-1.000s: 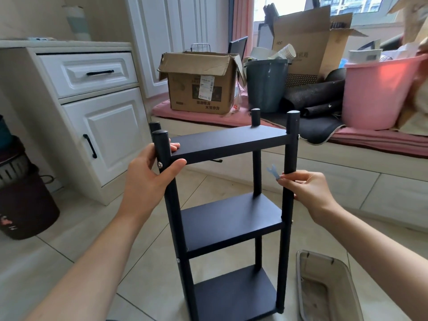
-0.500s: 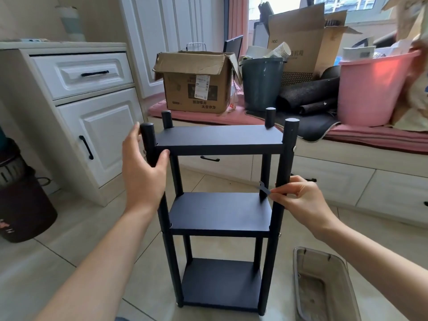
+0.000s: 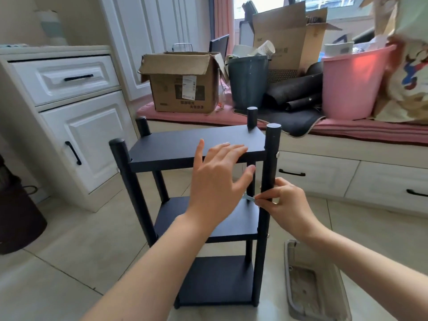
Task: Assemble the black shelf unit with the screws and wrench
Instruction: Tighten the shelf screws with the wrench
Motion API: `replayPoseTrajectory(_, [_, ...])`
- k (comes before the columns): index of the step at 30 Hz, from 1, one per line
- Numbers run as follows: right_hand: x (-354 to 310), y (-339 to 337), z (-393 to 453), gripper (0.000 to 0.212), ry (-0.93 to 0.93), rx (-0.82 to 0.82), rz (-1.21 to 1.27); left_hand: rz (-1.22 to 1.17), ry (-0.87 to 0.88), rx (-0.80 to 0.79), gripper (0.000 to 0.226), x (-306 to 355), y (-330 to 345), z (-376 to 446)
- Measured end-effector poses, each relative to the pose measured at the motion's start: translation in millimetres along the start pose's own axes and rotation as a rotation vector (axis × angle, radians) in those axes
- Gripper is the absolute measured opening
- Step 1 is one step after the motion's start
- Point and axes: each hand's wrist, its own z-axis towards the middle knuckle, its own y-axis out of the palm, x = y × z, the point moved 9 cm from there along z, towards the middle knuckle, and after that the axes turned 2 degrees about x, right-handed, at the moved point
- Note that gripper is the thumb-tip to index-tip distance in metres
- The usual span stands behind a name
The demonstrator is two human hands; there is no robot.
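Shelf unit (image 3: pixel 196 144) upright — left hand (image 3: pixel 217 179) flat on top; right hand (image 3: pixel 284 205) pinches wrench (image 3: pixel 249 197) — tray (image 3: pixel 312 283) beside.

Your tiled floor (image 3: pixel 76 246), with the black shelf unit (image 3: pixel 199 223) standing upright on it.
Just to the unit's right on your floor lies a grey tray (image 3: pixel 312 286); a dark bin (image 3: pixel 16 218) stands at far left, and the white cabinet (image 3: pixel 67 117) rises from the tiles behind it.

The shelf unit (image 3: pixel 199 205) is placed at frame centre, a tray (image 3: pixel 312 286) at lower right, boxes (image 3: pixel 183 82) behind.
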Motion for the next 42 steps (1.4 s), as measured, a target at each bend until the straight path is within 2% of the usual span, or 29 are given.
replayPoseTrajectory(9, [-18.7, 11.1, -10.4, 0.010, -0.152, -0.075, 0.038, 0.195, -0.082, 0.067, 0.061, 22.2, 19.0, 6.1])
replayPoseTrajectory(14, [-31.0, 11.0, -16.6, 0.012, -0.193, -0.099, -0.038, 0.181, -0.110, 0.140, 0.046, 21.3, 13.5, 8.8])
replayPoseTrajectory(22, [-67.2, -4.1, -23.4, 0.011, -0.300, 0.005, -0.093, -0.055, -0.161, 0.174, 0.033, 2.2, -17.8, 27.4])
replayPoseTrajectory(26, [-83.1, 4.3, -27.1, 0.011, -0.337, -0.074, -0.084, -0.126, -0.224, 0.129, 0.022, -21.0, -36.4, 32.0])
replayPoseTrajectory(29, [-93.2, 5.7, -28.3, 0.013, -0.365, -0.102, -0.069, -0.141, -0.301, 0.157, 0.018, -44.9, -54.1, 29.6])
replayPoseTrajectory(34, [-85.8, -0.6, -14.2, 0.018, -0.186, -0.038, 0.144, -0.200, -0.351, 0.203, 0.011, -70.1, -72.7, 20.4])
replayPoseTrajectory(36, [-81.9, 4.3, -9.3, 0.017, -0.101, -0.050, 0.231, -0.187, -0.336, 0.209, 0.019, -75.7, -75.8, 15.2])
replayPoseTrajectory(39, [-86.3, 9.5, -5.1, 0.015, -0.081, -0.049, 0.287, -0.057, -0.259, 0.165, 0.037, -72.6, -76.0, 12.1])
replayPoseTrajectory(42, [-93.0, 16.5, -0.5, 0.012, -0.067, -0.048, 0.355, -0.071, -0.211, 0.159, 0.037, -69.9, -75.5, 12.5])
